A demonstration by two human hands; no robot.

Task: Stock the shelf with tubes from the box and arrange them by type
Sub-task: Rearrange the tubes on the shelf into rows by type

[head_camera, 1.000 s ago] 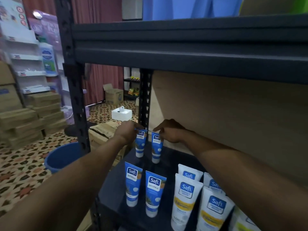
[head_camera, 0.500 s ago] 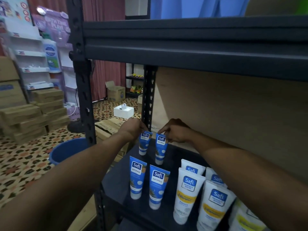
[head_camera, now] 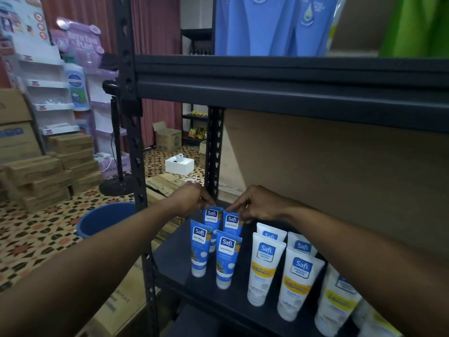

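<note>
On the dark shelf board [head_camera: 175, 266] stand blue Safi tubes on their caps at the left and white-and-yellow Safi tubes [head_camera: 264, 268] at the right. My left hand [head_camera: 192, 199] pinches the top of the back left blue tube [head_camera: 212, 216]. My right hand [head_camera: 257, 204] pinches the top of the back right blue tube [head_camera: 232, 222]. Two more blue tubes [head_camera: 226, 259] stand in front of them, close together. Both held tubes are upright on the shelf, partly hidden by the front pair.
The upper shelf beam [head_camera: 291, 91] hangs low over my arms. A black perforated post [head_camera: 213, 152] rises just behind my hands. A blue bucket [head_camera: 102, 220], stacked cartons [head_camera: 48, 171] and a white box [head_camera: 179, 164] sit on the patterned floor at left. A brown backboard [head_camera: 340, 178] closes the shelf.
Both hands have drawn the two back blue tubes forward, so they now stand right behind the front pair. The camera has tilted up and shifted.
</note>
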